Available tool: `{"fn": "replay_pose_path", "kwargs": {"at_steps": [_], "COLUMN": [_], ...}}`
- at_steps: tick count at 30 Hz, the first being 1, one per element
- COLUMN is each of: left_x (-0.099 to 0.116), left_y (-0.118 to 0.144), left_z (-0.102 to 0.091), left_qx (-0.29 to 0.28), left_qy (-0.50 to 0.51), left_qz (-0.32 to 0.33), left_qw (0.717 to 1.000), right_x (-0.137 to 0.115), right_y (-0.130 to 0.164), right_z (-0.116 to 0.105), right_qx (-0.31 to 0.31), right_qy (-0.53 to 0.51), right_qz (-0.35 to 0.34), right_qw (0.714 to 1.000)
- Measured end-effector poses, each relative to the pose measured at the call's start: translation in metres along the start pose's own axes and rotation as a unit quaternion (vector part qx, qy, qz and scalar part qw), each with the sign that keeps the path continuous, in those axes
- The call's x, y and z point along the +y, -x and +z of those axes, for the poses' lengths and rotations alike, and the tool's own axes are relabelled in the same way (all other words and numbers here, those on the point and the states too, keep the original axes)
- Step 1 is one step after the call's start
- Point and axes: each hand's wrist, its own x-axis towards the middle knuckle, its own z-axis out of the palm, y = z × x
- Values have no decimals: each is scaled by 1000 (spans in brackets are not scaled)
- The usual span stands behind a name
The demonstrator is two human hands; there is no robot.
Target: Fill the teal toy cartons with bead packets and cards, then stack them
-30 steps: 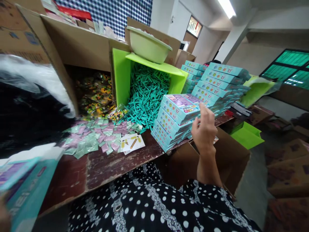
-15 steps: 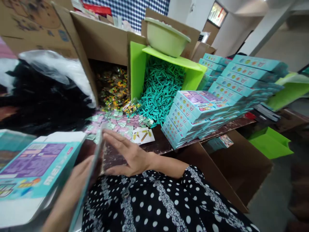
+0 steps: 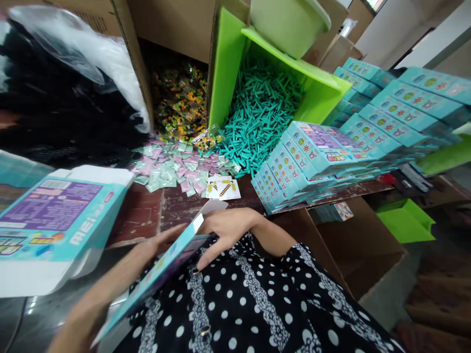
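Between my hands, in front of my body, a turquoise carton [image 3: 162, 269] is tilted on edge with a white end flap sticking out at its far end. My right hand [image 3: 228, 226] grips that far end, its thumb apart and its fingertips hidden behind the flap. My left hand [image 3: 165, 241] holds the far side of the carton, mostly hidden by it. Another turquoise and purple carton [image 3: 62, 220] with white flaps out lies at the left. A white card [image 3: 223, 188] with a yellow pickaxe-like picture lies on the table beyond my right hand.
Small pink and green sachets [image 3: 172, 166] are strewn on the brown table [image 3: 142, 213]. Behind lie a green bin [image 3: 230, 63] of turquoise sticks [image 3: 257, 113], bagged orange-yellow pieces [image 3: 184, 98] and a heap of black pieces [image 3: 55, 98]. Filled carton stacks [image 3: 294, 162] stand right, above an open cardboard box [image 3: 353, 245].
The view has tipped downward. The carton between my hands has turned from nearly upright edge-on to a slant, and my right hand has shifted from flat against it to gripping its end.
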Motion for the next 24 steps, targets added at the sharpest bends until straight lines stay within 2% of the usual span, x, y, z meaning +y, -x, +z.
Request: {"fn": "replay_pose_path", "kwargs": {"at_steps": [3,6,8,9,10,11,12,14,15,16,18,19,20,24], "left_x": [5,23,33,35,35,34,30,20,15,9,-2,-7,-12,-31], "left_y": [10,8,3,0,-2,-4,-7,-13,-18,-23,-35,-41,-46,-58], "left_z": [-11,-4,5,8,10,11,11,10,10,11,17,21,26,33], "left_qx": [-21,-3,31,74,133,202,275,400,444,477,505,501,489,425], "left_qy": [9,-2,-3,-12,-27,-42,-51,-21,16,61,141,168,183,163], "left_qz": [-6,-28,-44,-50,-55,-63,-71,-84,-84,-79,-54,-40,-25,27], "left_qw": [1000,1000,999,996,989,976,957,913,892,874,850,848,853,890], "right_x": [6,9,11,11,12,13,15,20,24,28,39,45,50,73], "right_y": [-2,-6,-8,-9,-9,-9,-9,-9,-10,-11,-16,-20,-24,-38], "right_z": [4,10,14,16,18,19,18,15,12,9,5,4,5,11], "right_qx": [34,45,56,81,133,216,323,524,577,593,559,537,526,538], "right_qy": [16,18,14,11,11,17,28,54,59,57,37,26,17,-39], "right_qz": [31,35,45,51,52,46,32,-12,-37,-56,-70,-64,-52,-22], "right_qw": [999,998,997,995,990,975,945,850,814,802,825,841,849,842]}}
